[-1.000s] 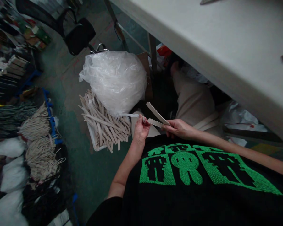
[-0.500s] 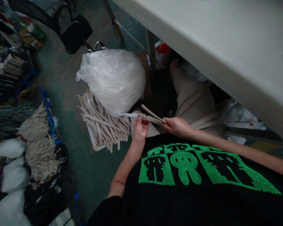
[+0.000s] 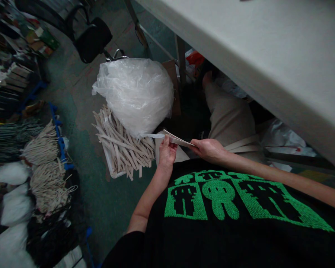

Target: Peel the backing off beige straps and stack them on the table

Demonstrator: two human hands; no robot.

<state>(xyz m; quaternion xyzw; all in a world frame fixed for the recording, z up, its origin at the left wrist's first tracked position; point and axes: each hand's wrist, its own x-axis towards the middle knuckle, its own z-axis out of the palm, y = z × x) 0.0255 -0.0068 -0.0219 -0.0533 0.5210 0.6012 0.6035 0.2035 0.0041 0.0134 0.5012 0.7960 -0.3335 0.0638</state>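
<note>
My right hand [image 3: 209, 148] is closed around a folded beige fabric strap [image 3: 182, 141], just above my lap. The strap's two layers run close together toward my left hand [image 3: 167, 150]. That hand pinches a whitish translucent strip [image 3: 154, 136] between thumb and fingers, at the strap's far end. The strip sticks out to the left, toward a big clear plastic bag [image 3: 136, 93] of pale material. Below the bag, many loose beige straps [image 3: 125, 150] lie heaped in a white tray [image 3: 109, 163]. My fingers partly hide where strip and strap meet.
A pale tabletop [image 3: 240, 41] slants across the upper right, above my legs. At the upper left stands a black office chair [image 3: 92, 39]. Bundles of beige cords [image 3: 48, 182] and white bags [image 3: 15, 204] lie along the left, beside a blue pallet [image 3: 61, 141].
The strap's raised free end has come down to my left fingers, so its two layers now lie nearly together. Both hands stay in about the same place.
</note>
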